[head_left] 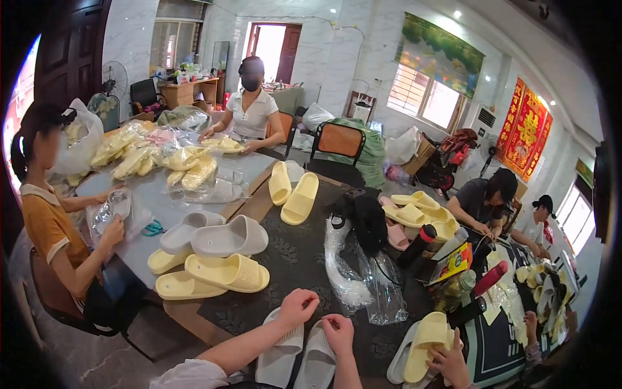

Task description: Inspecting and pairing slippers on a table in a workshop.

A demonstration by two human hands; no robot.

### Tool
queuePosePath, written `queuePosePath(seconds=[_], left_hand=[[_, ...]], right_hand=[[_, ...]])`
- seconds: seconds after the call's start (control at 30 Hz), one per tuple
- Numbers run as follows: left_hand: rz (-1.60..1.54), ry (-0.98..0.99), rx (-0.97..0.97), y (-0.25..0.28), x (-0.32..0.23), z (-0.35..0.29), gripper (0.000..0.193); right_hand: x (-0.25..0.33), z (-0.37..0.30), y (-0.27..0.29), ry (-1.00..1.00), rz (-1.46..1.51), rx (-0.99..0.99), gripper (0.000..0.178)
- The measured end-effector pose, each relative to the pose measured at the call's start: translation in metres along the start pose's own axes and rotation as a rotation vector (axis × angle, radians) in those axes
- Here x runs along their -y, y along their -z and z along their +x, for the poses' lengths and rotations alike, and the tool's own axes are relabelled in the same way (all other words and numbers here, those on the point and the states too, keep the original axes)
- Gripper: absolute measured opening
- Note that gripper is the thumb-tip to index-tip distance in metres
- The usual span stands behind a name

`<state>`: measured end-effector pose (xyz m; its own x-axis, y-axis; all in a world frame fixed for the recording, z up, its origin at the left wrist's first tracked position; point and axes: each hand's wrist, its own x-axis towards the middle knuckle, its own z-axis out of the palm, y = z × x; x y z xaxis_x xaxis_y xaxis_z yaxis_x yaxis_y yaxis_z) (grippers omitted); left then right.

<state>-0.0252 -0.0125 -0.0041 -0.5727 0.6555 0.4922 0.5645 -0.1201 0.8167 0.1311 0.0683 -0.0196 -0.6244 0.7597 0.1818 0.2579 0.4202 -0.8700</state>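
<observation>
My left hand [299,306] hovers over the table with its fingers curled together. Close beside it, a little nearer to me, is my right hand [338,333], its fingertips pinched. Whatever is between the fingers of either hand, if anything, is too small to make out. Beneath my hands and forearms lies a pair of grey slippers, a left one [277,360] and a right one [315,364], partly covered by my arms. Left of them, yellow slippers [227,271] and grey slippers [230,236] are stacked. Ahead stand two more yellow slippers [300,198].
Clear plastic bags [382,295] and a black cap [368,223] lie ahead right. At right another person's hand [451,363] touches a yellow slipper [427,340]. Bottles [418,243] stand beyond. Two people across the left table handle bagged slippers [191,170], near scissors [153,227].
</observation>
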Motion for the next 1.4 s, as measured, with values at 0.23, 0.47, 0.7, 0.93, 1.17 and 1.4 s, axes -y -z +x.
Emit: queuePosePath(seconds=[0.23, 0.47, 0.7, 0.93, 1.17, 1.4], left_hand=[[-0.005, -0.177, 0.155, -0.005, -0.012, 0.006, 0.014], [0.076, -0.194, 0.306, -0.005, -0.004, 0.003, 0.014], [0.102, -0.101, 0.124, -0.004, -0.003, 0.003, 0.009], [0.079, -0.023, 0.122, -0.008, -0.001, 0.006, 0.009], [0.069, -0.028, 0.370, -0.007, -0.004, 0.005, 0.012], [0.023, -0.114, 0.344, -0.005, -0.007, 0.005, 0.014]], right_hand=[[-0.002, 0.001, 0.001, 0.049, 0.063, -0.117, 0.010], [0.015, -0.002, -0.003, 0.171, 0.153, -0.199, 0.014], [0.001, -0.003, -0.002, -0.074, 0.287, -0.138, 0.022], [-0.013, 0.002, 0.003, -0.120, 0.378, 0.003, 0.017], [-0.006, 0.000, 0.003, -0.073, 0.362, -0.021, 0.013], [-0.011, 0.000, 0.002, -0.082, 0.347, -0.001, 0.013]])
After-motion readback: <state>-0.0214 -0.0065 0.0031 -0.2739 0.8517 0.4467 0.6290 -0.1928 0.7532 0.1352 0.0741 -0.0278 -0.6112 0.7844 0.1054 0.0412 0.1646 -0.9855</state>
